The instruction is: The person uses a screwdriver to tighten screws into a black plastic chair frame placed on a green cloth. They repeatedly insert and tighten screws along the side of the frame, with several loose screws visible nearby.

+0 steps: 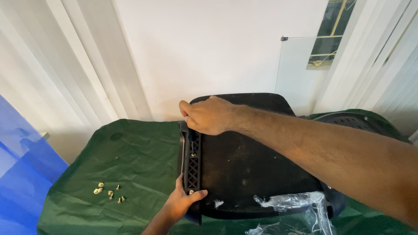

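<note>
Left hand: the left hand (pixel 179 205) is seen nearest the viewer, fingers curled closed around the lower end of a black latticed plastic bracket (pixel 191 163), thumb laid across its face beside a brass screw.
Right hand: the right hand (pixel 209 115) is reached across from the right, fingers closed in a fist-like pinch over the upper end of the same bracket; whether a small tool or a screw is pinched there cannot be told.
Bracket position: the bracket is laid upright along the left edge of a black upturned chair seat base (pixel 248 165), touching it.
Doing the step well: the bracket is best kept pressed flat and steady by the lower hand while the upper end is worked, so that the holes stay lined up.
Loose hardware: a small cluster of brass screws (pixel 109 191) is scattered on the green wrinkled cloth cover (pixel 130 156), well apart to the left, where they could be rolled off.
In the way: crumpled clear plastic wrapping (pixel 296 204) is bunched at the seat's near right corner.
Far side: another dark perforated chair part (pixel 348 119) is seen at the right, before a white wall and vertical blinds.
</note>
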